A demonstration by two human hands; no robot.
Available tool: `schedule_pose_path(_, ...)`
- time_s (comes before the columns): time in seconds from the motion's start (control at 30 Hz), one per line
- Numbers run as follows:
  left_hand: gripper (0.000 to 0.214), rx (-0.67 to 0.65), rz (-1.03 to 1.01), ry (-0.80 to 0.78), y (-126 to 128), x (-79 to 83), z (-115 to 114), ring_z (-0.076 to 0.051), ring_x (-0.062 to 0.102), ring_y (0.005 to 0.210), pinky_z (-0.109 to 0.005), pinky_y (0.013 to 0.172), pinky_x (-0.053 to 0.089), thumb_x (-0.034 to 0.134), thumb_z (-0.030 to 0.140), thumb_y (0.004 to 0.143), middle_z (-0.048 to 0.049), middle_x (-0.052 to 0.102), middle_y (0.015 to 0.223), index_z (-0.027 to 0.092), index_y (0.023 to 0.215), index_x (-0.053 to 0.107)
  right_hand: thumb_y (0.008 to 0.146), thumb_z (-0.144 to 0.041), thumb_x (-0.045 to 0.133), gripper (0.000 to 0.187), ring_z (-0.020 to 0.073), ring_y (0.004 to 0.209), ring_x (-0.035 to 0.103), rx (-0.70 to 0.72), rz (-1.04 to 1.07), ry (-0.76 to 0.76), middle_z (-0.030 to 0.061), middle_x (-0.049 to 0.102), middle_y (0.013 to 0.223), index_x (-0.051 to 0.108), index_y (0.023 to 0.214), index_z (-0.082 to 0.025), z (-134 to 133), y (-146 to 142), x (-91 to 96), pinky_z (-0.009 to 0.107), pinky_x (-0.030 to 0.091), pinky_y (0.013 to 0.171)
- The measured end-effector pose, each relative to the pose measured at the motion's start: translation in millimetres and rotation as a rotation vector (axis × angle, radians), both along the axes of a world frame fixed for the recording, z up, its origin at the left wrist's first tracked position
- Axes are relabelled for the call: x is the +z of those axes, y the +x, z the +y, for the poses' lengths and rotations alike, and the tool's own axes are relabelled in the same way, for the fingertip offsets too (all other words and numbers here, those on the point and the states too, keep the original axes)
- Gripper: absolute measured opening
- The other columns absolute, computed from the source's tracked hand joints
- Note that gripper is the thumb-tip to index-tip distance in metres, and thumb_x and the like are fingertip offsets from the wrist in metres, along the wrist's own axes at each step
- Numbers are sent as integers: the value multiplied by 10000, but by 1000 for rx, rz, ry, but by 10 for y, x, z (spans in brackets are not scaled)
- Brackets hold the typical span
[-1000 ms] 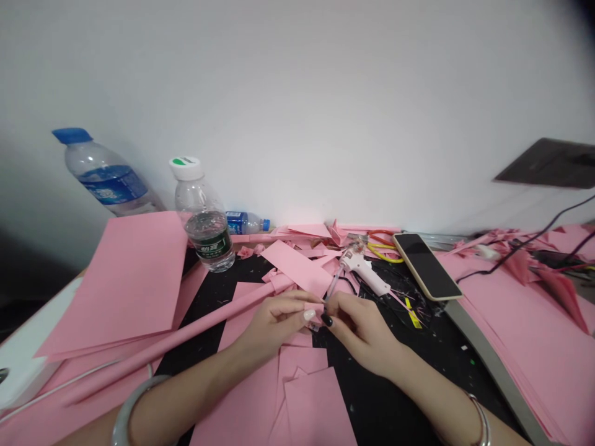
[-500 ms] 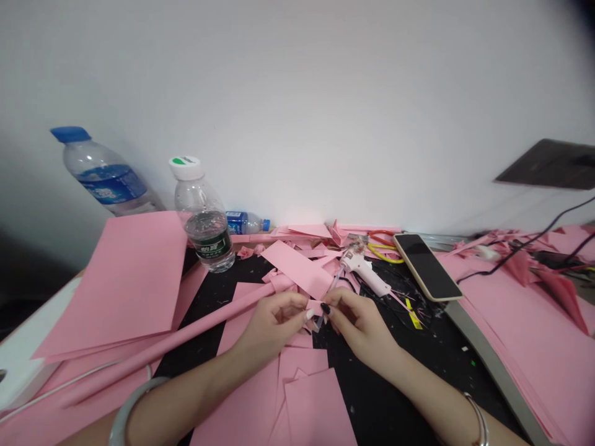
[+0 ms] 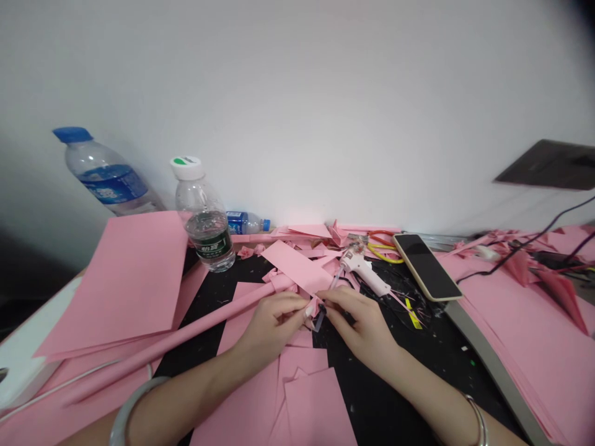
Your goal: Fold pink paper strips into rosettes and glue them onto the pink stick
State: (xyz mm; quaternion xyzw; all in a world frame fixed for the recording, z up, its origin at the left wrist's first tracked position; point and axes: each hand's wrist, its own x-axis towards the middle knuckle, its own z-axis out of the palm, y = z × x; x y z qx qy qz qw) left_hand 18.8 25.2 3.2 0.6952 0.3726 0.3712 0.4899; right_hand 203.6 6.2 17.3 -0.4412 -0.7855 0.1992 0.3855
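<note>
A small folded piece of pink paper (image 3: 315, 305) is pinched between my two hands above the dark tabletop. My left hand (image 3: 277, 319) grips its left side with thumb and fingers. On the other side, the fingertips of my right hand (image 3: 357, 316) close on the paper, and part of it is hidden behind them. Just beyond my hands lies a pink paper strip (image 3: 297, 267). A white glue gun (image 3: 365, 272) rests behind my right hand. Loose pink sheets (image 3: 318, 409) lie below my wrists, and a long rolled pink paper tube (image 3: 204, 323) passes left of my left hand.
A bottle with a white cap (image 3: 204, 217) stands at the left, near a larger blue-capped bottle (image 3: 111, 179) and pink sheets (image 3: 125, 279). To the right are a phone (image 3: 430, 267), yellow-handled pliers (image 3: 385, 253) and a stack of pink paper (image 3: 525, 334). A wall rises behind.
The small pink paper, flat between my fingertips before, now looks folded or bent over. My right fingers have turned slightly inward over it, while my left hand stays nearly in place.
</note>
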Motion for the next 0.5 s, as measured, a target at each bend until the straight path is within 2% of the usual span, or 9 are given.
schedule_pose_path(0.1, 269, -21, -58, -109, 10, -12, -18, -160, 613, 712, -257, 696, 468, 505, 262, 889, -37, 671, 718, 141, 708, 663, 823, -70, 538, 275, 152, 700, 594, 5, 13, 7, 47, 626, 827, 630, 1055, -186, 2, -11, 4, 264, 504, 639)
schedule_pose_path(0.23, 174, -31, -171, -273, 40, -8, -33, -171, 642, 759, -267, 720, 502, 548, 257, 856, -41, 680, 777, 135, 825, 670, 812, -43, 519, 345, 152, 751, 599, 49, 24, -4, 54, 629, 907, 618, 1096, -211, -1, -14, 13, 276, 515, 683)
schedule_pose_path(0.37, 162, -30, -243, -338, 59, -18, -20, -169, 641, 759, -288, 745, 510, 580, 272, 829, -47, 674, 784, 126, 833, 648, 815, -36, 497, 371, 160, 808, 601, 72, 19, -11, 68, 627, 964, 621, 1113, -218, -7, -18, 41, 289, 516, 723)
schedule_pose_path(0.5, 184, -26, -215, -324, 56, -57, -17, -182, 632, 753, -301, 726, 503, 585, 297, 818, -51, 655, 749, 123, 776, 624, 813, -37, 496, 372, 162, 814, 604, 69, 18, 3, 66, 634, 954, 630, 1108, -221, -11, -20, 50, 285, 517, 720)
